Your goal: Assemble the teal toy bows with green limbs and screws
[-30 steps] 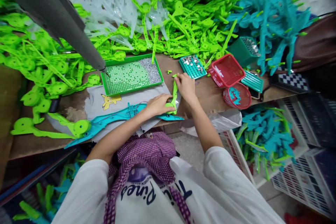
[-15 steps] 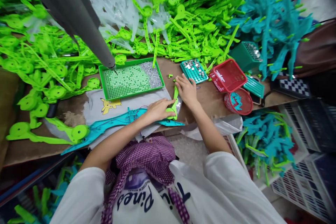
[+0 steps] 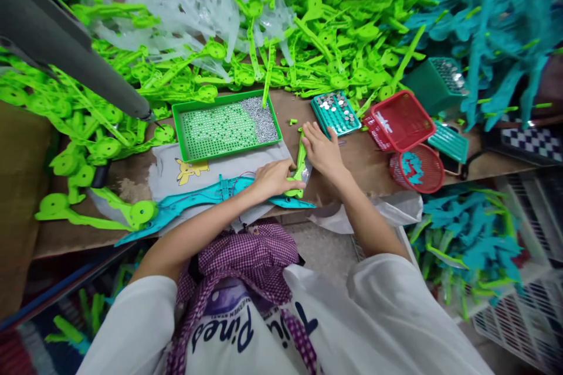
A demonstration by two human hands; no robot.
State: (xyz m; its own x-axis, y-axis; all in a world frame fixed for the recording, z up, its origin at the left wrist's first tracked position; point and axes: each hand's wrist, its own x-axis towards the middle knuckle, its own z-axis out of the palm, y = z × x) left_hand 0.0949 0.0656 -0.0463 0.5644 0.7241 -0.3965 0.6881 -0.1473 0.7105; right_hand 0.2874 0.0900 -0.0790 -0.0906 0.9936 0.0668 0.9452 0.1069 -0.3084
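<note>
My left hand (image 3: 275,178) is closed on the round lower end of a lime-green plastic arm piece (image 3: 301,159), its thumb and fingers around the part. The piece lies on the bench in front of my body, with a clear plastic bit beside it. My right hand (image 3: 324,151) rests by the upper end of this piece, fingers stretched out and touching or very near it; exact contact is hidden. Under my left wrist, a long turquoise plastic piece (image 3: 185,204) with thin wires lies on a grey cloth (image 3: 162,155). Lime-green end pieces (image 3: 143,214) join its left end.
A green perforated tray (image 3: 185,155) holds small screws. Rightward stand a teal tray of metal discs (image 3: 336,112), a red basket (image 3: 398,123) and a round red basket (image 3: 433,167). A grey screwdriver-like tool (image 3: 109,85) hangs at left. Piled green parts (image 3: 343,41) fill the back.
The camera view has shifted, so the bench things appear slightly to the right. The hanging grey tool appears farther left. Both hands stay at the green arm piece with little visible movement.
</note>
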